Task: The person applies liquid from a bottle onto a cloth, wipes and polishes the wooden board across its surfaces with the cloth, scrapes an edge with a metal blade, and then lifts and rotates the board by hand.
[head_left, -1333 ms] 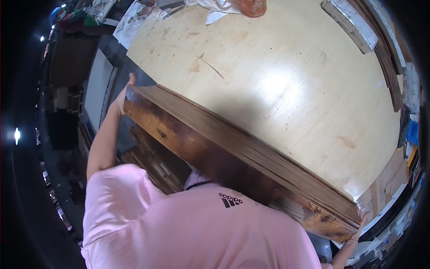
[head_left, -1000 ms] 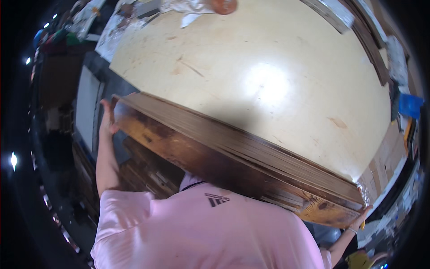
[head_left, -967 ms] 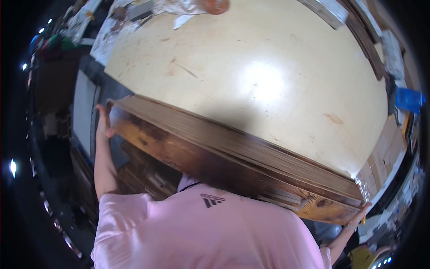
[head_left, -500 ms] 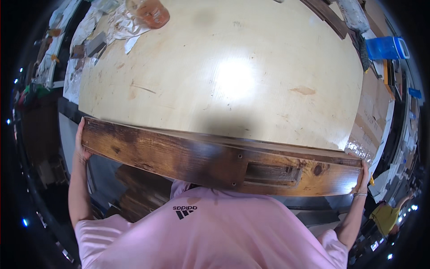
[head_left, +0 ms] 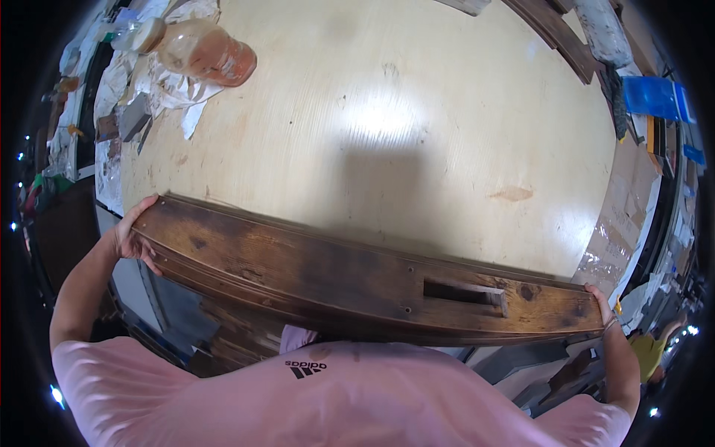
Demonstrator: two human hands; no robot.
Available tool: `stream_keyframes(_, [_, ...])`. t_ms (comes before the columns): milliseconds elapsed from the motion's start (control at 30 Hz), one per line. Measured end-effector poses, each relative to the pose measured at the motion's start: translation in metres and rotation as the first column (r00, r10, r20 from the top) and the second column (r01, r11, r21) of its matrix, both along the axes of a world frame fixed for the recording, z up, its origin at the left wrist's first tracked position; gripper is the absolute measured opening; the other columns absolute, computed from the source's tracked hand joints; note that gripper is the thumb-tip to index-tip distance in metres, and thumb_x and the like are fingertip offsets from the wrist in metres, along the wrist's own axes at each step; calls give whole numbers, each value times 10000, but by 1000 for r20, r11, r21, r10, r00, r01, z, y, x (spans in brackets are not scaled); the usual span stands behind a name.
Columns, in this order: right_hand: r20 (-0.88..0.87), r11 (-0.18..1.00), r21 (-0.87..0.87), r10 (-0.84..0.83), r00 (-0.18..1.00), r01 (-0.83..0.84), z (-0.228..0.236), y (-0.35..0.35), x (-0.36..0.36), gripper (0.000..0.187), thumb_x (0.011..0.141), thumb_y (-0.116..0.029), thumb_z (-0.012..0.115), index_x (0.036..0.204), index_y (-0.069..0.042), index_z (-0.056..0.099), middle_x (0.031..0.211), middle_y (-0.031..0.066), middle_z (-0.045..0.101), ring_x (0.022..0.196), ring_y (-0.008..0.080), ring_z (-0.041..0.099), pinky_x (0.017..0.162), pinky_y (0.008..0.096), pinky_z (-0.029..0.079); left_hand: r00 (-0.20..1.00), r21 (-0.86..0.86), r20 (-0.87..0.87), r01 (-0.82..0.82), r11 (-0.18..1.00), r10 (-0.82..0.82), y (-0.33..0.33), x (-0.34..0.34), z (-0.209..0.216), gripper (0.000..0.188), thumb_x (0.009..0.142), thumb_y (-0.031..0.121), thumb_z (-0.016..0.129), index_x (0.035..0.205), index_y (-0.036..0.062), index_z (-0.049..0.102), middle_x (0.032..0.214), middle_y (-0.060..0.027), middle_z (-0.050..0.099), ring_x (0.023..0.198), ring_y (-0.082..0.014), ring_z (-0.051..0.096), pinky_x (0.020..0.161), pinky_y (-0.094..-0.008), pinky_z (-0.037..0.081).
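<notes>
A long brown-stained wooden board (head_left: 328, 268) with a rectangular slot near its right part lies across the near edge of the pale worktable (head_left: 298, 141). Its surface shows dark grain, knots and a few small holes beside the slot. My left hand (head_left: 138, 235) grips the left end, thumb on top and fingers curled beneath. At the opposite end, my right hand (head_left: 602, 302) is closed around the board, its fingertips showing over the far corner. A second, grooved side of the board shows below the slotted face, facing me.
A jar of orange-brown liquid (head_left: 212, 54) lies on crumpled white cloth at the far left, with a grey block (head_left: 134, 117) nearby. Dark wooden strips (head_left: 547, 33) and a blue jug (head_left: 649, 98) are at the right. Cardboard (head_left: 622, 216) lines the right edge. Another person in yellow (head_left: 646, 354) shows at far right.
The board has tilted, so its slotted face turns more upward and its near side shows. My left hand has shifted its hold, with its elbow further out.
</notes>
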State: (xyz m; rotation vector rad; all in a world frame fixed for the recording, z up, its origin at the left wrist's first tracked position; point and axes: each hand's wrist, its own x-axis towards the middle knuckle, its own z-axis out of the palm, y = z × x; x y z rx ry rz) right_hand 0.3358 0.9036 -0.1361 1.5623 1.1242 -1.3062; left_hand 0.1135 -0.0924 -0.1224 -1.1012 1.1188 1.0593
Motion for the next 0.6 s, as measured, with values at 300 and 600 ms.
stream_keyframes(300, [185, 917, 44, 383, 905, -397, -37, 17, -41, 614, 886, -523, 607, 1274, -48, 590, 1156, 147, 676, 967, 262, 670, 869, 401, 548, 616, -57, 527, -662, 747, 586, -64, -19, -48, 1035, 787, 871, 436, 1518, 139, 391, 1489, -199, 472, 1216, -537, 533, 930, -889, 188])
stream_keyframes(600, [169, 765, 165, 600, 782, -623, -56, 31, -51, 454, 899, -459, 637, 1051, -35, 693, 917, 84, 705, 744, 189, 659, 708, 332, 527, 962, 114, 180, 187, 976, -205, -15, -42, -28, 1194, 681, 978, 377, 1494, 104, 410, 1431, -257, 503, 1235, -591, 473, 835, -856, 346])
